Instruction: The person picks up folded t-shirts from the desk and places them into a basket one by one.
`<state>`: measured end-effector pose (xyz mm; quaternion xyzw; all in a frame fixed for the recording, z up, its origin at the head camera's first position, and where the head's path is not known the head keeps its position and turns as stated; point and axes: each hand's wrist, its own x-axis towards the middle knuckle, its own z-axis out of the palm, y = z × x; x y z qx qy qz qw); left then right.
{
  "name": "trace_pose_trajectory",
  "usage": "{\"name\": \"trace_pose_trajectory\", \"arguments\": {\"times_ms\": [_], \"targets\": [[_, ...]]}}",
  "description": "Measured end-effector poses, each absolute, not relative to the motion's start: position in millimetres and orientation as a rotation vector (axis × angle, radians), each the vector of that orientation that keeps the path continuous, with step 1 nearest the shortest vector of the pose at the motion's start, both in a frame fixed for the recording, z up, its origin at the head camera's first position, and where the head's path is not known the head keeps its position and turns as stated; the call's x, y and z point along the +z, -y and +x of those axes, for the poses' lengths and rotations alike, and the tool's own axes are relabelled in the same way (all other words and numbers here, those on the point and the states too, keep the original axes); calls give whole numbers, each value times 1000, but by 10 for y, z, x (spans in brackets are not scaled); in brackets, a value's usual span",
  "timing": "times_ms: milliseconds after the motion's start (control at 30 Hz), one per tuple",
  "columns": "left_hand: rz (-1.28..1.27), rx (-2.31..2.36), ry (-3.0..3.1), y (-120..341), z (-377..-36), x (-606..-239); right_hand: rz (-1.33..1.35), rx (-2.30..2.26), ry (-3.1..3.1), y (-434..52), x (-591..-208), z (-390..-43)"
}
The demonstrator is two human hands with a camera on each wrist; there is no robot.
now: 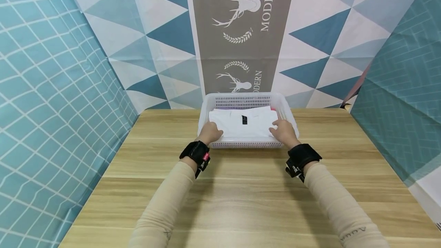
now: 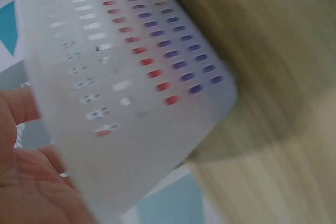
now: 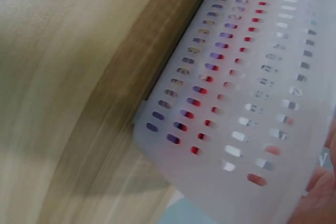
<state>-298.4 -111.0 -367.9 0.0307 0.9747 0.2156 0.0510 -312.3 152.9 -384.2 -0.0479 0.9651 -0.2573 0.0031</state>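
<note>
A folded white shirt (image 1: 227,123) with a small black label lies in the white plastic basket (image 1: 246,144) at the back of the table. My left hand (image 1: 211,132) reaches over the basket's near left corner and grips the shirt's left end. At the near right corner, my right hand (image 1: 284,131) grips the other end, thumb and forefinger over the cloth. Both wrist views look at the basket's slotted wall (image 2: 173,124) from outside. Parts of the left hand (image 2: 31,187) and right hand (image 3: 319,195) show past the rim; the other fingers are hidden.
Red and purple items show through the basket's slots, beneath the shirt. The basket stands on a wood-grain table (image 1: 248,202), close to the patterned back wall (image 1: 241,49). Blue tiled-pattern sheets (image 1: 51,87) hang at the left, with green-blue sheeting (image 1: 406,87) at the right.
</note>
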Motion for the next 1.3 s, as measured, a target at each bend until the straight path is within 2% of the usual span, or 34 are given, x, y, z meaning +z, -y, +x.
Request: {"name": "trace_pose_trajectory", "arguments": {"times_ms": [167,333,800,1033,1300], "targets": [[233,686,-2992,1024,-2915,-3555,-328,-788,-3004,-1463,-3798,-3090],[257,591,-2925,911,-2870,-3533,-449,-665,-2886,-1279,-3741,-3023],[149,369,-2750,887,-2891,-3663,-362,-303,-2750,-1055,-3760,-3022],[94,295,-2752,850,-2903,-3725,-327,-280,-2730,-1041,-3779,-3020],[192,414,-2840,900,-2814,-3759,-402,-354,-2792,-1096,-3824,-2965]]}}
